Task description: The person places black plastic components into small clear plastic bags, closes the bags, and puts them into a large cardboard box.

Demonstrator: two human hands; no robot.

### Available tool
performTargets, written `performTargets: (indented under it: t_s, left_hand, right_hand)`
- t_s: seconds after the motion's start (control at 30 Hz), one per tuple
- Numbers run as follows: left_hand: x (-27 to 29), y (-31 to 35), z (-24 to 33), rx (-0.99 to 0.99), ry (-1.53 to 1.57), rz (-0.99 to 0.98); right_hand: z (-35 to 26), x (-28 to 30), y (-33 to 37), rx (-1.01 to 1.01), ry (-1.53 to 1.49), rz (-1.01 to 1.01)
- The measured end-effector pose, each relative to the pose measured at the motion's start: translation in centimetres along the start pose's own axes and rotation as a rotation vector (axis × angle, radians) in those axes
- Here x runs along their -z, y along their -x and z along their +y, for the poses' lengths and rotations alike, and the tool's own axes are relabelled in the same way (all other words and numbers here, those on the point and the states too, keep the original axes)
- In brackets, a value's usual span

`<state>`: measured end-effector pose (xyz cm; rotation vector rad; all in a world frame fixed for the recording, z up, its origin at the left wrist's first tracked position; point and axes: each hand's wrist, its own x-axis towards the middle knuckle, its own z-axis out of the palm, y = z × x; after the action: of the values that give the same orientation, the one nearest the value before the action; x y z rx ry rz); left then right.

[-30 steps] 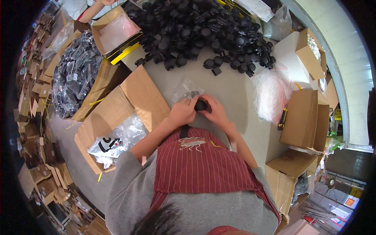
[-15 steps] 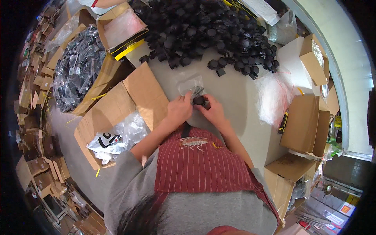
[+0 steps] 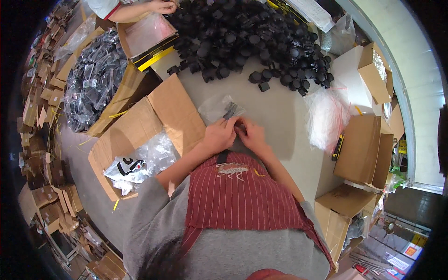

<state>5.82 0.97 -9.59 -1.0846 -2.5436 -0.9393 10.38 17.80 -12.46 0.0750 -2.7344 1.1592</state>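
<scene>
My left hand (image 3: 219, 136) is closed on a small clear plastic bag (image 3: 212, 109), which lies spread out beyond my fingers. A dark grey piece (image 3: 230, 111) shows inside it. Close against the left fingertips, my right hand (image 3: 252, 136) is curled with thumb and fingers together. What it holds is hidden between the two hands, where only a dark patch shows. Farther off lies a big heap of small black round-topped parts (image 3: 233, 37); a few sit loose at its near edge.
Left are an open carton of bagged dark pieces (image 3: 95, 79) and a flattened carton (image 3: 175, 105) with plastic bags. Another person's hand (image 3: 163, 6) is above a box of clear bags (image 3: 148, 33). Right lie empty bags (image 3: 322, 119), a utility knife (image 3: 338, 146) and a carton (image 3: 357, 147).
The round black part that showed in my right fingers is now out of sight. My hands have drawn together around the bag. The other person's hand has come farther in over the box.
</scene>
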Motion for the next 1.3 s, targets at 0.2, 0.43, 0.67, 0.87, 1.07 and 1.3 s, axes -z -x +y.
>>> performTargets:
  t_s: [0.2, 0.43, 0.67, 0.87, 1.07, 1.3]
  left_hand:
    - [1.0, -0.7, 0.7, -0.127, 0.116, -0.006]
    - [0.2, -0.5, 0.3, -0.169, 0.127, 0.074]
    - [0.9, 0.0, -1.2, 0.159, -0.15, -0.099]
    - [0.0, 0.5, -1.4, 0.098, -0.191, -0.07]
    - [0.6, 1.1, -1.9, 0.137, -0.183, -0.117]
    - [1.2, 2.4, -1.9, 0.168, -0.143, -0.086]
  right_hand:
    - [0.5, -1.3, -0.5, 0.054, -0.016, 0.043]
    - [1.0, -3.4, -1.7, 0.025, 0.027, 0.03]
    - [-0.2, 2.3, -3.6, -0.468, -0.568, -0.136]
    - [4.1, 5.9, -9.4, -0.042, 0.17, 0.315]
    - [5.7, 3.9, -7.8, -0.036, 0.555, 0.178]
    - [2.4, 6.0, -2.8, -0.46, -0.317, -0.025]
